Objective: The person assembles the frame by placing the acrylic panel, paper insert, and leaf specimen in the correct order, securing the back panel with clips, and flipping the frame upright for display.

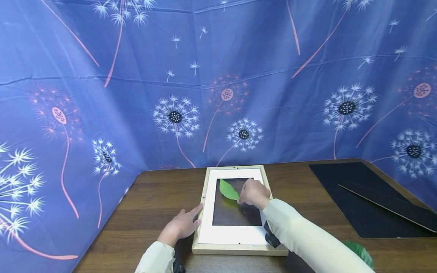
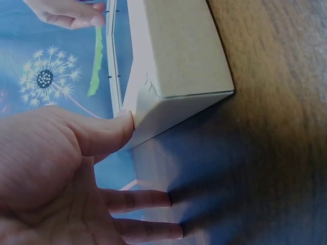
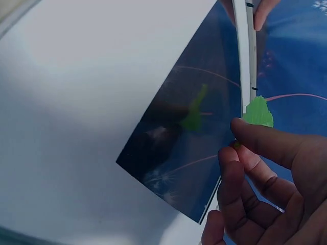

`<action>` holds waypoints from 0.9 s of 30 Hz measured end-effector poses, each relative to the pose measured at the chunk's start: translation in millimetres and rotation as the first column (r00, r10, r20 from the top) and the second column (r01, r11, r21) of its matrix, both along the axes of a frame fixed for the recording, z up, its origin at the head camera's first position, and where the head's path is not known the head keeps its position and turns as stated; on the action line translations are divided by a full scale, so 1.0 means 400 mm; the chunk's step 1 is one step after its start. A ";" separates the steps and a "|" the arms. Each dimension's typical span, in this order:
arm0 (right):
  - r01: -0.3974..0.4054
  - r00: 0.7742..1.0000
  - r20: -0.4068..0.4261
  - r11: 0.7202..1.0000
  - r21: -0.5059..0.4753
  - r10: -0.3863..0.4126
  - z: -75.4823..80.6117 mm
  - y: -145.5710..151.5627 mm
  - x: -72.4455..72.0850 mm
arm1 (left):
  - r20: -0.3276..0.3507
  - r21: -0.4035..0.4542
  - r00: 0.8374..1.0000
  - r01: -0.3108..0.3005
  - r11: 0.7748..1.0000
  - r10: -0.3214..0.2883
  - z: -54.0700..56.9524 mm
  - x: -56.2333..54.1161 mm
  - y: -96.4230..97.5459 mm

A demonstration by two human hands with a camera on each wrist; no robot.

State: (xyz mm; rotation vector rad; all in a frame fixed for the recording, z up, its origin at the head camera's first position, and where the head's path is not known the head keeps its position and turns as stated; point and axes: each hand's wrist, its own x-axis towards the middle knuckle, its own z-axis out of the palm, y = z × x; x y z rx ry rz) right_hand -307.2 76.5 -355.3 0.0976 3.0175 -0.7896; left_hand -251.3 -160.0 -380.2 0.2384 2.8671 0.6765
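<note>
A light wooden picture frame (image 1: 239, 249) lies on the table, with a white mat (image 1: 225, 235) around a dark glossy centre (image 1: 227, 214). Above that centre my right hand (image 1: 254, 193) pinches a green leaf (image 1: 228, 189) at its stem end, between thumb and fingertips. The leaf points up and left, and its reflection shows in the glossy surface in the right wrist view. My left hand (image 1: 182, 225) rests at the frame's left edge. In the left wrist view its thumb (image 2: 110, 133) touches the frame's side, while other fingers reach straight down to the tabletop.
A black board (image 1: 341, 189) lies flat at the right of the brown wooden table (image 1: 164, 189), with a narrower dark panel (image 1: 385, 203) on it. Another green leaf (image 1: 360, 252) is near the front right, partly behind my right sleeve. A blue dandelion-print cloth (image 1: 211, 76) hangs behind.
</note>
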 end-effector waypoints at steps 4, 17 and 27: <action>-0.005 1.000 0.000 1.000 0.014 0.005 -0.007 -0.007 -0.006 | -0.004 -0.002 1.000 -0.002 1.000 0.002 -0.003 -0.001 0.000; -0.033 0.999 -0.002 0.999 0.036 0.033 -0.026 -0.033 -0.014 | -0.011 -0.006 1.000 0.003 1.000 -0.003 -0.002 -0.001 -0.001; -0.052 0.999 0.002 0.998 0.042 0.052 -0.029 -0.041 -0.014 | -0.010 -0.010 1.000 0.002 1.000 -0.002 -0.002 -0.001 0.001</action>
